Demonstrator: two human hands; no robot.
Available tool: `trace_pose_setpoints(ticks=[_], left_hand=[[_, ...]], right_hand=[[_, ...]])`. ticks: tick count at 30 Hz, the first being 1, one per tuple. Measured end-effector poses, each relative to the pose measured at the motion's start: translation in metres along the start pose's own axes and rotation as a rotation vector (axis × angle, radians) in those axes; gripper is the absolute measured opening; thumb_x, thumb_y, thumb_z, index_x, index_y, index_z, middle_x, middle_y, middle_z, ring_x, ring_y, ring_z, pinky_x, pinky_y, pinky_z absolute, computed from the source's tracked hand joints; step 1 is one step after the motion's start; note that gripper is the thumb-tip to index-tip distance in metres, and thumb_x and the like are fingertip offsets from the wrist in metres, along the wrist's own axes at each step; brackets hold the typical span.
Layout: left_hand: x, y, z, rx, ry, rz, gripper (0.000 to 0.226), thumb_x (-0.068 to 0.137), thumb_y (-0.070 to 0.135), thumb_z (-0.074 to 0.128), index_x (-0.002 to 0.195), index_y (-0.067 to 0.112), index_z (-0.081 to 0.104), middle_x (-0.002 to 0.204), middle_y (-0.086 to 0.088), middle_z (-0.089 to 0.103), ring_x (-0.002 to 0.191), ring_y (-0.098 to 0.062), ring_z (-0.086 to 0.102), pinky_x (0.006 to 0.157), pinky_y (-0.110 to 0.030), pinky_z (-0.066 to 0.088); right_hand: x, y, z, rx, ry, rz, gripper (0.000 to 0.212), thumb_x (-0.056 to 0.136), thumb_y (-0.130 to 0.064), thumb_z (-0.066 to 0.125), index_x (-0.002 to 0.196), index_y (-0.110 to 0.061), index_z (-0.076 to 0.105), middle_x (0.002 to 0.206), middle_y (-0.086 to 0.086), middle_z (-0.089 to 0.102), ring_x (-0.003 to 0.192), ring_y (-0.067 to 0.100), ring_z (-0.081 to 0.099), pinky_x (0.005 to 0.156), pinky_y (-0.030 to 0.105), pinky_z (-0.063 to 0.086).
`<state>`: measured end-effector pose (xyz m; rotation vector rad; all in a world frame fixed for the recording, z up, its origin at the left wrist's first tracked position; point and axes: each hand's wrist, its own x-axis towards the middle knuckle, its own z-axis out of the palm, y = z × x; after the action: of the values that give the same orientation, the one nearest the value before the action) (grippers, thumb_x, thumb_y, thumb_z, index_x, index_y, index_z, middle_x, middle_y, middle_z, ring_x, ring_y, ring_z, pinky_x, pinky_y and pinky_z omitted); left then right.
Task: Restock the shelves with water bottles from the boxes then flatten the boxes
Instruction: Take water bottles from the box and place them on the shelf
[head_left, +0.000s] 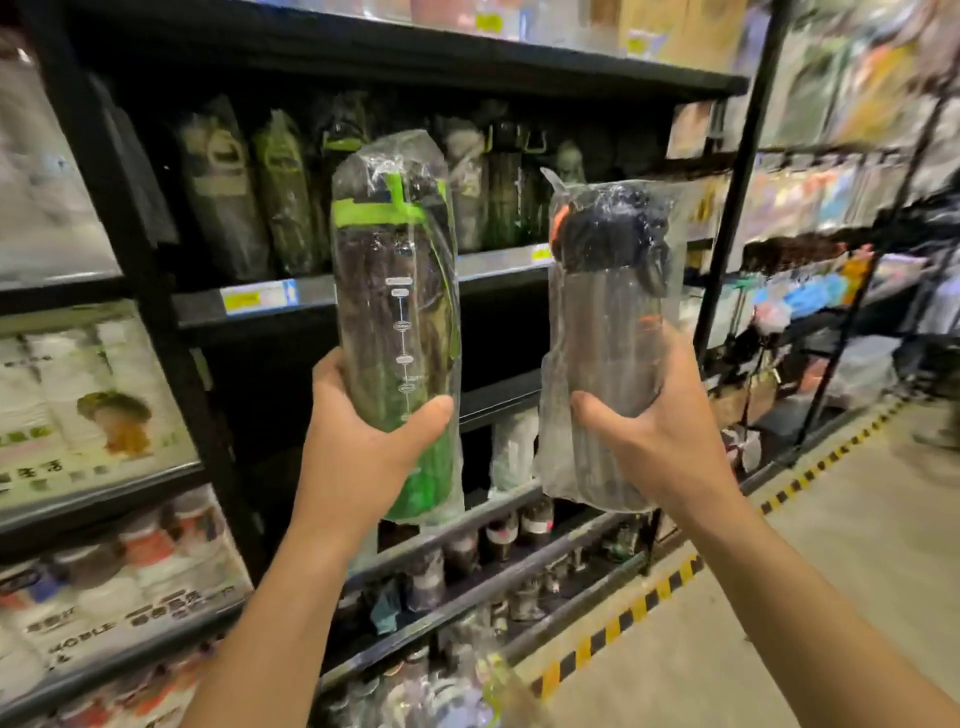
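Head view: the left hand (363, 447) curls round the lower body of the green-lidded bottle (397, 312), upright in clear wrap before the black shelf (498, 270); the right hand (654, 431) grips the black-lidded bottle (610, 332), also wrapped and upright, just beside the first; similar wrapped bottles (260, 192) stand on that shelf behind.

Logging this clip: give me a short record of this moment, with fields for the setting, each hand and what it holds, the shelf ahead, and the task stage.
setting: shop aisle facing a black shelf rack
left hand: grips a green-lidded bottle, upright, in clear wrap
right hand: grips a black-lidded bottle, upright, in clear wrap
shelf ahead: row of wrapped bottles standing on it
floor: yellow-and-black tape along the rack
boxes: none in view
task stage: both held bottles not yet on a shelf
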<state>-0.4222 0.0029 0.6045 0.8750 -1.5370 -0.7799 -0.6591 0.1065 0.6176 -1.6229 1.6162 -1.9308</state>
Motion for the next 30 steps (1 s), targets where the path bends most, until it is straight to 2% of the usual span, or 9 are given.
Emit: trace_pose_setpoints(ticks=[4, 7, 11, 15, 20, 22, 24, 28, 30], left_hand=[[0.026, 0.009, 0.073, -0.042, -0.002, 0.021, 0.093, 0.06, 0.063, 0.087, 0.137, 0.037, 0.043, 0.113, 0.034, 0.063, 0.099, 0.009, 0.068, 0.067, -0.013, 0.055], [0.054, 0.013, 0.119, -0.052, -0.009, 0.032, 0.093, 0.058, 0.064, 0.087, 0.135, 0.04, 0.041, 0.112, 0.039, 0.061, 0.097, 0.012, 0.066, 0.068, -0.013, 0.053], [0.1, 0.011, 0.174, -0.061, -0.03, 0.053, 0.091, 0.058, 0.066, 0.088, 0.133, 0.045, 0.04, 0.114, 0.04, 0.061, 0.098, 0.013, 0.066, 0.07, -0.015, 0.055], [0.152, -0.001, 0.226, -0.1, -0.026, 0.085, 0.09, 0.059, 0.062, 0.088, 0.134, 0.042, 0.043, 0.115, 0.034, 0.064, 0.098, 0.008, 0.068, 0.08, -0.029, 0.055], [0.226, -0.016, 0.284, -0.139, -0.009, 0.099, 0.074, 0.057, 0.061, 0.087, 0.113, 0.067, 0.04, 0.116, 0.035, 0.064, 0.101, 0.009, 0.067, 0.082, -0.025, 0.051], [0.257, -0.02, 0.305, -0.152, -0.005, 0.111, 0.071, 0.056, 0.062, 0.087, 0.108, 0.071, 0.039, 0.115, 0.037, 0.064, 0.101, 0.009, 0.067, 0.083, -0.026, 0.051], [0.284, -0.024, 0.324, -0.169, -0.009, 0.124, 0.072, 0.056, 0.061, 0.087, 0.109, 0.069, 0.039, 0.115, 0.035, 0.064, 0.102, 0.009, 0.067, 0.085, -0.027, 0.052], [0.326, -0.031, 0.358, -0.167, -0.001, 0.139, 0.074, 0.056, 0.06, 0.087, 0.116, 0.057, 0.043, 0.116, 0.03, 0.066, 0.104, 0.007, 0.067, 0.084, -0.026, 0.052], [0.345, -0.031, 0.373, -0.147, 0.01, 0.15, 0.081, 0.057, 0.062, 0.087, 0.125, 0.048, 0.046, 0.118, 0.03, 0.066, 0.104, 0.007, 0.067, 0.082, -0.025, 0.053]], right_hand=[[0.046, 0.028, -0.056, -0.031, 0.024, -0.013, 0.072, 0.083, -0.023, 0.086, 0.124, -0.057, 0.038, 0.114, -0.044, 0.06, 0.106, -0.016, 0.062, 0.081, -0.001, 0.044], [0.084, 0.052, -0.085, -0.029, 0.035, -0.011, 0.07, 0.082, -0.022, 0.086, 0.131, -0.045, 0.042, 0.115, -0.038, 0.063, 0.106, -0.01, 0.065, 0.082, 0.002, 0.047], [0.138, 0.087, -0.108, -0.039, 0.05, -0.019, 0.065, 0.08, -0.029, 0.085, 0.12, -0.058, 0.043, 0.117, -0.031, 0.065, 0.106, -0.003, 0.068, 0.083, 0.009, 0.052], [0.194, 0.131, -0.118, -0.054, 0.074, -0.041, 0.065, 0.08, -0.025, 0.085, 0.126, -0.049, 0.045, 0.116, -0.029, 0.067, 0.105, -0.002, 0.068, 0.083, 0.009, 0.051], [0.277, 0.181, -0.121, -0.11, 0.081, -0.063, 0.068, 0.082, -0.02, 0.087, 0.118, -0.053, 0.04, 0.108, -0.048, 0.057, 0.101, -0.016, 0.062, 0.077, 0.0, 0.044], [0.312, 0.199, -0.121, -0.127, 0.093, -0.076, 0.067, 0.081, -0.02, 0.087, 0.117, -0.051, 0.04, 0.109, -0.047, 0.057, 0.102, -0.018, 0.06, 0.078, 0.0, 0.043], [0.342, 0.217, -0.121, -0.122, 0.1, -0.084, 0.068, 0.08, -0.021, 0.087, 0.118, -0.05, 0.04, 0.111, -0.041, 0.06, 0.103, -0.017, 0.06, 0.08, 0.001, 0.043], [0.393, 0.248, -0.118, -0.106, 0.081, -0.106, 0.072, 0.082, -0.021, 0.086, 0.13, -0.039, 0.036, 0.106, -0.057, 0.049, 0.104, -0.023, 0.055, 0.081, -0.002, 0.04], [0.419, 0.26, -0.116, -0.087, 0.067, -0.128, 0.071, 0.083, -0.019, 0.086, 0.131, -0.038, 0.037, 0.107, -0.055, 0.05, 0.105, -0.023, 0.055, 0.083, -0.002, 0.04]])
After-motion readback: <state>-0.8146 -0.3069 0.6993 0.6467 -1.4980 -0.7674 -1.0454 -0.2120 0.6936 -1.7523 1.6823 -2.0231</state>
